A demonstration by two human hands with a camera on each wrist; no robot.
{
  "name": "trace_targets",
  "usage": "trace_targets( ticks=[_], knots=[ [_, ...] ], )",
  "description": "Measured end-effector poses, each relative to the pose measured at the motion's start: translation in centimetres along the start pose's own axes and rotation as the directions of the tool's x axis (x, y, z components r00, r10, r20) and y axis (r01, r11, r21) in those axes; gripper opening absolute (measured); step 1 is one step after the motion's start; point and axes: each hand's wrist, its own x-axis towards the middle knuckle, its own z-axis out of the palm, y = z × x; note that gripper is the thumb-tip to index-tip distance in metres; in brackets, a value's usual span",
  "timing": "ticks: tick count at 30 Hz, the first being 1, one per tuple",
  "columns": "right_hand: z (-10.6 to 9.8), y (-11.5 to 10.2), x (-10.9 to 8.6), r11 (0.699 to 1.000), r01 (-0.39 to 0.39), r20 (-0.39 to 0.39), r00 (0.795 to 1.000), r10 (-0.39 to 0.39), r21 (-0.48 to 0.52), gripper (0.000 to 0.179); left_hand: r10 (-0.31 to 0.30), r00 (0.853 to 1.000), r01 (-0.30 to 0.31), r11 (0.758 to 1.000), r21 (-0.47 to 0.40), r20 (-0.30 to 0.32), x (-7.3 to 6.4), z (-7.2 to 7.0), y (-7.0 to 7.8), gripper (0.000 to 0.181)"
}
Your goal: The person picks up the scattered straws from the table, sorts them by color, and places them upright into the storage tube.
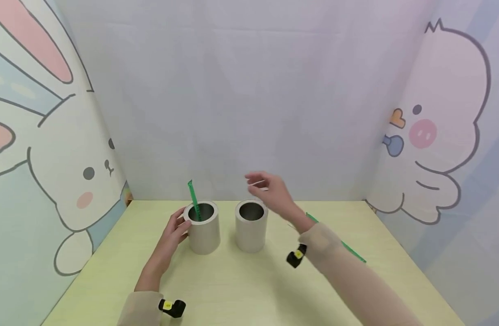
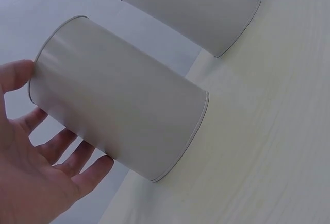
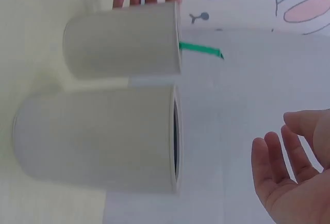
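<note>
Two light grey cylindrical canisters with open dark tops stand upright side by side. My left hand (image 1: pixel 170 240) holds the left canister (image 1: pixel 204 237) from its left side, with the thumb near the rim and the fingertips against the wall. A thin green strip, like a wrapped straw (image 1: pixel 194 194), leans out of that canister's mouth; its lower end is inside. My right hand (image 1: pixel 271 192) hovers above and to the right of the right canister (image 1: pixel 251 235), fingers loosely bent, with nothing in them. In the right wrist view, a gap separates this hand (image 3: pixel 294 170) from the canister mouth.
Another long, thin green strip (image 1: pixel 353 252) lies on the pale yellow tabletop (image 1: pixel 233 290) at the right, partly covered by the right forearm. A pale curtain (image 1: pixel 217 113) rises behind the table's back edge, and cartoon-printed panels flank both sides.
</note>
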Motion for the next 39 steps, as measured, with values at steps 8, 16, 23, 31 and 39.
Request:
trace_targets(
  ticks=[8,16,23,31,39],
  knots=[
    [-8.7,5.4,-3.7,0.933,-0.046,0.011,0.999,0.053,-0.358,0.03,-0.005,1.0,0.005,1.0,-0.001,0.001,0.2,-0.1,-0.1,0.07],
    [-13.0,11.8,-7.6,0.858,-0.136,-0.001,0.988,0.156,-0.496,0.027,0.001,1.0,0.0,1.0,-0.013,0.006,0.1,-0.1,0.0,0.069],
    [-14.7,15.6,-9.8,0.795,-0.168,0.019,0.975,0.22,-0.583,0.025,0.005,1.0,-0.005,1.0,-0.011,-0.005,0.0,0.1,0.0,0.066],
    [-15.2,17.8,-10.7,0.736,-0.241,0.019,0.945,0.325,-0.633,0.025,0.008,1.0,-0.008,1.0,-0.017,0.0,0.0,0.2,0.0,0.066],
    [-15.0,18.9,-11.1,0.716,-0.3,0.007,0.92,0.392,-0.63,0.025,0.017,1.0,-0.017,1.0,-0.005,0.004,-0.1,0.0,0.0,0.066]
  ],
)
